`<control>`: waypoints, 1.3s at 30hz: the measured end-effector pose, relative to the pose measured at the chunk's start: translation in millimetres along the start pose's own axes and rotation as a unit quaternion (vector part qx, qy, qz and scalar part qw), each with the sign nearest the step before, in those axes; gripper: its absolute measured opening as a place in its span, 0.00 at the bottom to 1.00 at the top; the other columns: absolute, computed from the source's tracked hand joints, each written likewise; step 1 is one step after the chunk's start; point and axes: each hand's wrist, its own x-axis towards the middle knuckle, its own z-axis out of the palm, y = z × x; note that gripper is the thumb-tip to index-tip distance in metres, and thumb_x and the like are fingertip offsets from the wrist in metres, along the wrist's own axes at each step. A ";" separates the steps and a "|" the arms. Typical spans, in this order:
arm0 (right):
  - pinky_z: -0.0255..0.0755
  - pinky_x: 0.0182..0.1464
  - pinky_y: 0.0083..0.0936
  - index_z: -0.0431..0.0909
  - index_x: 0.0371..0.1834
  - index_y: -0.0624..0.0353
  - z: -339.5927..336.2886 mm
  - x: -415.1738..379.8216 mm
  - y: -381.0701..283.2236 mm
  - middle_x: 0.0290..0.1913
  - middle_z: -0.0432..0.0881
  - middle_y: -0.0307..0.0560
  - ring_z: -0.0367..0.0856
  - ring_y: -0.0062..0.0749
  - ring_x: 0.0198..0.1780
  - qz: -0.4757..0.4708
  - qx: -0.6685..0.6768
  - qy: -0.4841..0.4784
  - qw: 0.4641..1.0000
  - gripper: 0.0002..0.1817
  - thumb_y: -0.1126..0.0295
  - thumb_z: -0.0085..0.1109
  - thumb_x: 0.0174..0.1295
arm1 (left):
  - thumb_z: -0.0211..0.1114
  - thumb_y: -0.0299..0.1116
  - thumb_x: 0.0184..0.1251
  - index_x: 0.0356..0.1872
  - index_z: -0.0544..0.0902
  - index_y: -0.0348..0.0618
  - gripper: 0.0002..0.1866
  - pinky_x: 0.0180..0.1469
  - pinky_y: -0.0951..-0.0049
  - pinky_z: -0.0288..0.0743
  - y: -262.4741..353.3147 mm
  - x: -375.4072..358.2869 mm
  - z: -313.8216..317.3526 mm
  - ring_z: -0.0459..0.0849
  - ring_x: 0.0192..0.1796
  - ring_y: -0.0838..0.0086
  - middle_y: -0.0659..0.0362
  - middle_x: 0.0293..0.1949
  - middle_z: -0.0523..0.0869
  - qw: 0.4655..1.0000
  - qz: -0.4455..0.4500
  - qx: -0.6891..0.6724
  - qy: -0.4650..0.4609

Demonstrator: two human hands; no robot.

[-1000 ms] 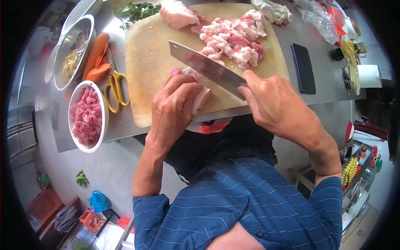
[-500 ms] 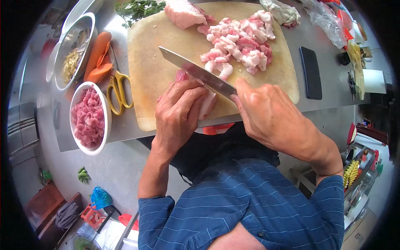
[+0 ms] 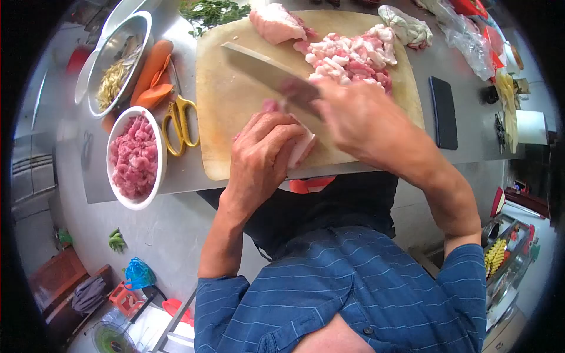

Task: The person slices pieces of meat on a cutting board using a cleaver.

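My left hand (image 3: pixel 263 144) presses a slab of meat (image 3: pixel 301 150) with pale fat against the cutting board (image 3: pixel 220 126), its fingers curled over the top. The knife (image 3: pixel 265 70) is in my right hand (image 3: pixel 365 115), its broad blade raised above the meat and pointing up to the left; motion blurs it. Beyond the knife lies a heap of cut meat (image 3: pixel 353 56), pink and white, partly hidden by my right hand. A larger chunk of meat (image 3: pixel 276 23) rests at the board's far edge.
Left of the board are yellow-handled scissors (image 3: pixel 179 125), a white bowl of chopped meat (image 3: pixel 135 156), carrots (image 3: pixel 152 73) and a basin with pale shreds (image 3: pixel 119 65). Green herbs (image 3: pixel 212 13) lie behind. On the right are a phone (image 3: pixel 443 112), a crumpled cloth (image 3: pixel 405 26) and plastic bags (image 3: pixel 468 44).
The knife has lifted off the meat, and my right hand has risen slightly up and to the left. My left hand still holds the slab. The whole view has shifted a little.
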 end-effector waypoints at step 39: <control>0.80 0.39 0.54 0.78 0.55 0.71 4.2 -25.5 -1.0 0.32 0.87 0.68 0.89 0.66 0.37 -0.018 0.065 0.041 0.997 0.11 0.77 0.64 0.74 | 0.74 0.20 0.65 0.46 0.92 0.35 0.10 0.54 0.59 0.86 -3.3 9.3 -7.4 0.91 0.50 0.55 0.50 0.46 0.92 0.985 -0.062 0.136 0.091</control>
